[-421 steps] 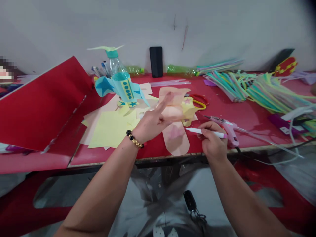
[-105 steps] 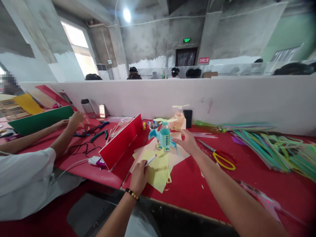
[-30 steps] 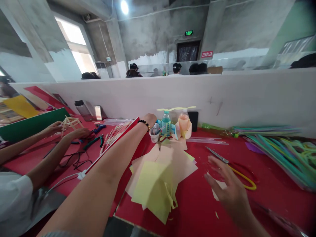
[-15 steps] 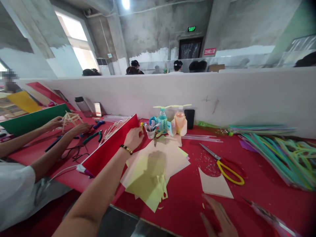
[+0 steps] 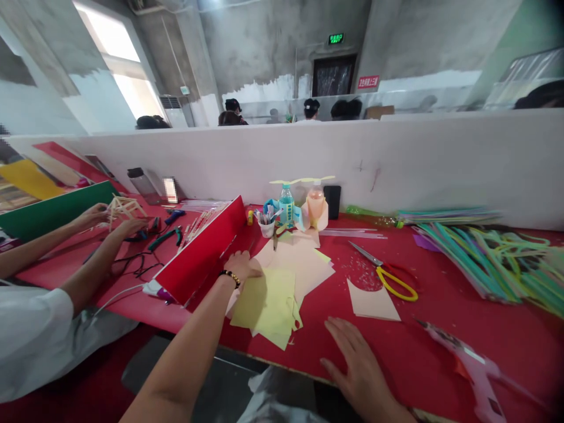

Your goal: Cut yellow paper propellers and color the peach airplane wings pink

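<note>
My left hand (image 5: 241, 267), with a bead bracelet at the wrist, rests at the left edge of a pile of cream paper sheets (image 5: 304, 267). Its fingers are apart and hold nothing. Yellow sheets (image 5: 264, 302) lie on top, close to its thumb. Flat on the red table near the front edge, my right hand (image 5: 352, 361) has its fingers spread. Beyond it is a cream paper piece (image 5: 374, 302) with a curved cut. Scissors (image 5: 383, 273) with yellow and red handles lie just behind that piece. A pink glue gun (image 5: 471, 364) lies to the right.
A red board (image 5: 202, 252) stands left of my arm. At the back are a blue-wrapped bottle (image 5: 286, 205), a peach-wrapped bottle (image 5: 316, 205), a cup of pens (image 5: 266, 226) and a yellow glue stick (image 5: 249, 217). Coloured strips (image 5: 476, 264) lie right. A co-worker's hands (image 5: 132, 226) hold a stick frame.
My left hand has drawn back from beside the yellow glue stick to the paper pile. The right hand has moved left and forward onto the table. The view has shifted slightly.
</note>
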Available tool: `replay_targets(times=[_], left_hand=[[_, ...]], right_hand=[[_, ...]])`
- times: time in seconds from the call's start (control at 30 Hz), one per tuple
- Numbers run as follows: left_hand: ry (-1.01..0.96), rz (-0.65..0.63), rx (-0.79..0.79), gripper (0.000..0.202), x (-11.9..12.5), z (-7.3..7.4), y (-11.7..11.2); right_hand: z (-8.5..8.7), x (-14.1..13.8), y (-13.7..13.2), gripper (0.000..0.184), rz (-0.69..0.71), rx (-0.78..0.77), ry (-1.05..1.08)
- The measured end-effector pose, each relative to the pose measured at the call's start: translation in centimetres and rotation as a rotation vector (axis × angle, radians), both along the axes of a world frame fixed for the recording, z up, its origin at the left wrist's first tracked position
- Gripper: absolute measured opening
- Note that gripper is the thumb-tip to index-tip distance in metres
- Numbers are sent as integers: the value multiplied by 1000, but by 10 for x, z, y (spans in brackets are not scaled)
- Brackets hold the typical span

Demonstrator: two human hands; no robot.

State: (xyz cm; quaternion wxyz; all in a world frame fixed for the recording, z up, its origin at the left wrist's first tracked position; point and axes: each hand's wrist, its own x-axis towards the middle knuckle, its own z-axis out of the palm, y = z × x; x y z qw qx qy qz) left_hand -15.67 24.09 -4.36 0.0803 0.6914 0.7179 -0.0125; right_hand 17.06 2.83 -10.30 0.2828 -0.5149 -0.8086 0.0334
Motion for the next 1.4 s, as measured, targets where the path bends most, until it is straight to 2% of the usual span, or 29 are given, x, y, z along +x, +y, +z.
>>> replay_targets(times=[0.13, 0.27, 0.43, 0.57, 0.8, 1.0, 1.13, 1.27, 1.33, 1.4], left_hand=[[-20, -20, 36, 65, 4, 5, -6], [-57, -75, 196, 58, 10, 14, 7], [-86, -94, 331, 49, 17, 20, 42], [-101, -129, 394, 40, 22, 21, 62], [-77, -138, 426, 31, 32, 21, 79], [-38, -112, 408, 26, 36, 22, 89], [-18, -134, 399, 23, 30, 23, 91], [10, -136, 401, 21, 14, 26, 88], [24, -131, 400, 20, 5, 26, 85], [35, -124, 402, 20, -1, 26, 83]], right_hand=[[8, -28, 0, 63, 56, -101, -55], [5, -41, 3, 67, 66, -139, -51], [-7, -38, 4, 64, -23, -51, 8], [-7, -38, 2, 66, -54, -16, -14], [-8, -37, 1, 65, -70, 28, -63], [-5, -36, 5, 73, -60, 113, -48], [-2, -38, 7, 77, -53, 170, -43], [1, -36, 8, 71, -39, 183, -44], [10, -34, 17, 61, -45, 163, -54], [27, -31, 42, 51, -68, 122, -86]])
